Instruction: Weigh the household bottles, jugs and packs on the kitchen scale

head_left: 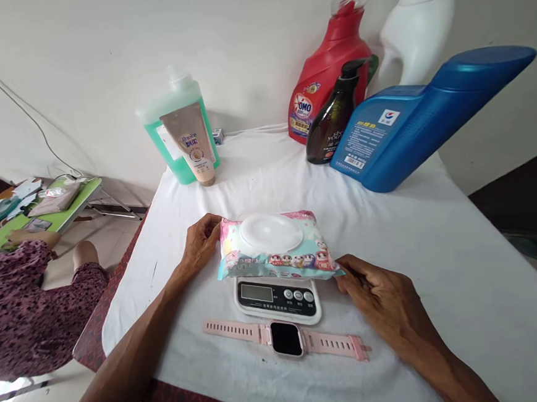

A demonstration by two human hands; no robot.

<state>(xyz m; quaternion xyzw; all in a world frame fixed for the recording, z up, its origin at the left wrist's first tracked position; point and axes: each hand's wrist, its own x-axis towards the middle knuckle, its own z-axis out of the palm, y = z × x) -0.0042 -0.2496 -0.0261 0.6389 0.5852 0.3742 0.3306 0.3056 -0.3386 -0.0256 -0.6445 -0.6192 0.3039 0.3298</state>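
Observation:
A pack of wet wipes (278,245) with a round white lid lies on top of a small white kitchen scale (278,299). My left hand (200,242) grips the pack's left end. On the other side, my right hand (382,293) holds its right end with the fingertips. The scale's display is blank. A pink smartwatch (287,339) lies flat with its strap stretched out, just in front of the scale.
At the back of the white-clothed table (455,253) stand a green liquid bottle (172,128), a beige tube (195,142), a red detergent bottle (327,75), a dark pump bottle (333,116), a blue jug (418,123) and a white bottle (414,33). A person in a patterned dress (9,310) sits at left by a green table (49,208).

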